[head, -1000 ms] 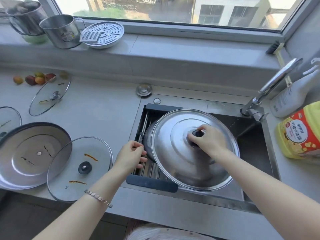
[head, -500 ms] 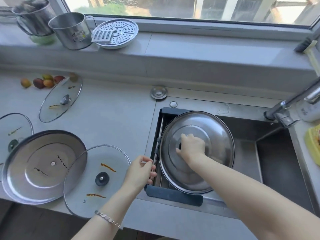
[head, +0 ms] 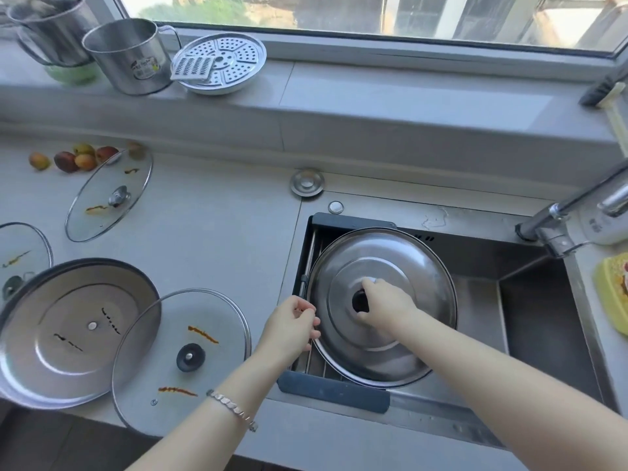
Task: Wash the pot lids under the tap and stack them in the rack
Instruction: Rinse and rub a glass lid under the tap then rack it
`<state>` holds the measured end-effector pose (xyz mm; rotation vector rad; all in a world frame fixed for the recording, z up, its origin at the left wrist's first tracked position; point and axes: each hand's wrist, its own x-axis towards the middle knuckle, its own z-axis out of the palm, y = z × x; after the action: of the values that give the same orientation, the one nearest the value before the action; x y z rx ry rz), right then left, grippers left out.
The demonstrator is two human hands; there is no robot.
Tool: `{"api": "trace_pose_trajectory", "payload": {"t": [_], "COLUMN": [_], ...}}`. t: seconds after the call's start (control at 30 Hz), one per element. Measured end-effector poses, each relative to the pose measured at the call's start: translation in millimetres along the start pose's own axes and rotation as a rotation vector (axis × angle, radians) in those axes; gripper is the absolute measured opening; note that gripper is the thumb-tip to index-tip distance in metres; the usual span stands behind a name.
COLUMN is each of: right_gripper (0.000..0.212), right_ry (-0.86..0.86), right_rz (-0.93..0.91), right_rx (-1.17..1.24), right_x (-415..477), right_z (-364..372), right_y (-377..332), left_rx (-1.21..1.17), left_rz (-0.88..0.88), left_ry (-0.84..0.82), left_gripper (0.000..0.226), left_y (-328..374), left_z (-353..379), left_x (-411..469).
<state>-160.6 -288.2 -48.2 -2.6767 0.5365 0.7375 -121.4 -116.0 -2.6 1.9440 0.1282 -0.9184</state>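
- The sink is holding a dark-framed rack across its left part. The big steel lid is lying dome-up on that rack and overhanging the rack's right side.
- The right hand is curling its fingers round the lid's dark knob. The left hand seems to be pinching the lid's left rim, though the contact is hard to make out.
- On the window sill a steel mug is showing a label too small to read, and a perforated steamer plate is carrying a flat grater.
- A yellow bottle is being cut off by the right frame edge, its label unreadable.
- On the worktop a streaked near glass lid is overlapping an upturned steel lid, and both are reaching the front edge.
- A far glass lid is lying near some fruit.
- Bare worktop is running between these lids and the sink.
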Motion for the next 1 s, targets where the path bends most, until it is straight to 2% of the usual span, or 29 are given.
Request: {"api": "trace_pose_trajectory", "payload": {"t": [0.17,0.23,0.4,0.6,0.77,0.87,1.0], "right_gripper": [0.037,0.035,0.032,0.026,0.044,0.055,0.030], "right_ry": [0.056,0.077,0.007,-0.042,-0.131,-0.249,-0.348], "right_rz": [-0.092,-0.126,-0.224,-0.252,-0.110,0.023,0.104], "right_rx": [-0.113,-0.036,0.167,0.358,0.622,0.655,0.761], "right_x": [-14.6,-18.1,-27.9,-31.4,-3.5,19.1,36.1], "right_z": [-24.0,-33.8,-50.4,-38.6,2.5,33.2,64.7], "right_y": [5.3,6.1,-5.5,-59.7,-135.1,-175.7,-201.3], "left_rx": [0.058,0.096,0.148,0.181,0.154,0.194,0.222], "left_rz": [0.021,0.038,0.070,-0.025,-0.068,-0.069,-0.034], "left_ry": [0.030,0.050,0.091,0.242,0.330,0.320,0.295], "left_gripper": [0.019,0.020,0.019,0.019,0.019,0.018,0.015], "left_y": [4.4,6.5,12.8,-10.6,-40.2,-51.9,-62.4], "left_z": [16.5,20.1,10.4,-57.9,-130.2,-164.9,-195.7], "left_x": [-0.8,-2.0,-9.0,-4.1,8.3,13.3,22.7]}}
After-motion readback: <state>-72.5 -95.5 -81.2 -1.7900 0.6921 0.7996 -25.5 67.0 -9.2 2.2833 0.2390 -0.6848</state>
